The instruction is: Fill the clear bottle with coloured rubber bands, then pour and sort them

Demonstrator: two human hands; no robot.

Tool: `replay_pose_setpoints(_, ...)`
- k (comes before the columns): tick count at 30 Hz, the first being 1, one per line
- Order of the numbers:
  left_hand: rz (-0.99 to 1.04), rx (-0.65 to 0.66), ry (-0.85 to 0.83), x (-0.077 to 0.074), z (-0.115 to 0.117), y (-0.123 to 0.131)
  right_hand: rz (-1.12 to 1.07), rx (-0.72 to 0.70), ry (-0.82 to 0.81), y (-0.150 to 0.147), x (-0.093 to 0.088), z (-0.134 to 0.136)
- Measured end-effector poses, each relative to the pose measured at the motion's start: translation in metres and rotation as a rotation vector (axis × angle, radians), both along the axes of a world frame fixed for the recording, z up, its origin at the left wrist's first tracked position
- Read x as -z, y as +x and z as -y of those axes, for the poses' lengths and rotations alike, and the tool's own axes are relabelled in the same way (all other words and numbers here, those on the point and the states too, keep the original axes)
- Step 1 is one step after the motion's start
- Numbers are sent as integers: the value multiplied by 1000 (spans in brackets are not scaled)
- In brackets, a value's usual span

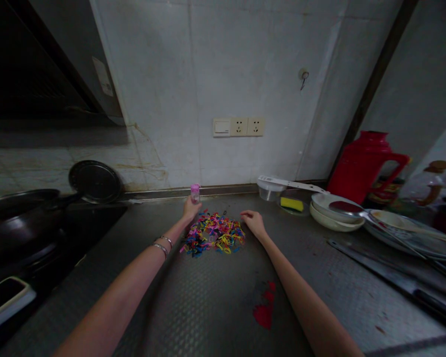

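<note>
Around a small pink, partly clear bottle (195, 193), the fingers of my left hand (192, 208) are closed, holding it upright just behind the pile's left side. The pile of small rubber bands (215, 233) lies on the metal counter (186, 307) in pink, yellow, red, blue and black. At its right edge is my right hand (254, 222), its fingers bent together and pointing left; whatever may be between them is too small to make out. A single dark rubber band (225, 212) lies at the back of the pile.
On the left are a pan (18, 223), a round dark lid (95, 181) and a phone-like device (7, 300). To the right stand a yellow sponge (292, 204), stacked bowls (334, 220), a large knife (379, 272) and a red thermos (360, 166).
</note>
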State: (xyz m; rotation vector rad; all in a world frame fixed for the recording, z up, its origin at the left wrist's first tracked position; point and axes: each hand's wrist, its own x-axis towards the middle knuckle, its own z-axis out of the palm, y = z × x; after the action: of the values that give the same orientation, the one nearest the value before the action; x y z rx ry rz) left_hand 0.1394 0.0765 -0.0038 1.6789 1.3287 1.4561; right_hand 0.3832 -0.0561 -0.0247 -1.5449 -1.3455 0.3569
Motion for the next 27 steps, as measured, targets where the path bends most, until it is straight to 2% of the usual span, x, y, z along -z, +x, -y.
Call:
replay_pose_setpoints(9, -19, -13, -38, -1, 2, -1, 1, 10, -15, -2, -3, 2)
replay_pose_setpoints(19, -34, 14, -90, 11, 4, -5, -3, 17, -33, -1, -3, 2)
replay_pose_setpoints(24, -48, 41, -117, 5, 14, -7, -1, 25, -36, -2, -6, 5)
replay_pose_setpoints(27, -102, -3, -149, -3, 23, -12, 8, 26, -39, -1, -5, 4)
